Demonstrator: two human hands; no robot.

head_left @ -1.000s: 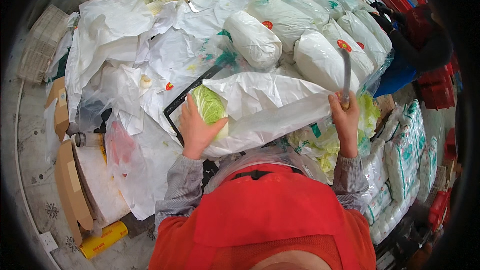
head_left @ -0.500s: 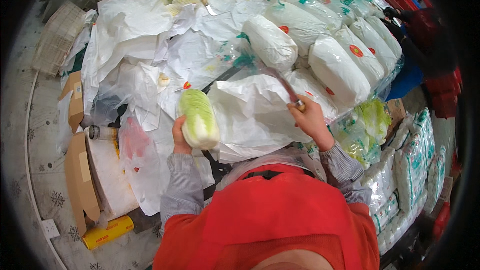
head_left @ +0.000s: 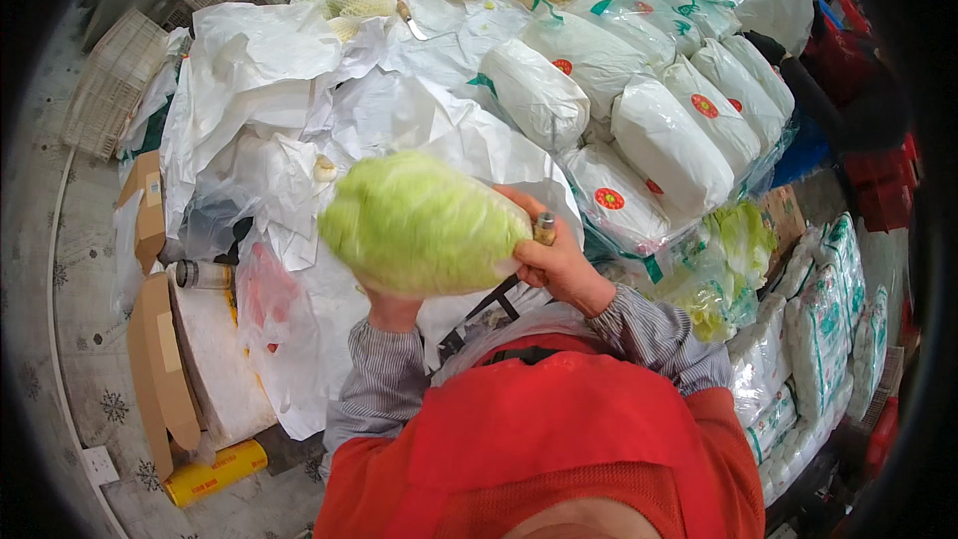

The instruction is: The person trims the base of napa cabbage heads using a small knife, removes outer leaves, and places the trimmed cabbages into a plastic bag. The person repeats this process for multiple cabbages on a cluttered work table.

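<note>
A pale green napa cabbage (head_left: pixel 424 225) is held up in front of me, lying sideways with its white base to the right and slightly blurred. My left hand (head_left: pixel 391 309) supports it from below, its fingers mostly hidden behind the leaves. My right hand (head_left: pixel 559 262) grips a knife (head_left: pixel 545 229) by the handle, with the thin blade pointing away from me, seen nearly edge-on. The right fingers also touch the cabbage's base. Beneath are crumpled white paper sheets (head_left: pixel 269 50) spread over the work surface.
White paper-wrapped bundles in clear bags (head_left: pixel 674 135) are stacked at right, near loose green leaves (head_left: pixel 743 245) and piled plastic packs (head_left: pixel 823 329). Another knife (head_left: pixel 410 22) lies at the back. Cardboard (head_left: pixel 160 369), a jar (head_left: pixel 205 273) and a yellow roll (head_left: pixel 215 472) are at left.
The cabbage has been raised toward me and turned from upright to sideways. My right hand has come left with the knife to the cabbage's base. A bundle at right is now uncovered.
</note>
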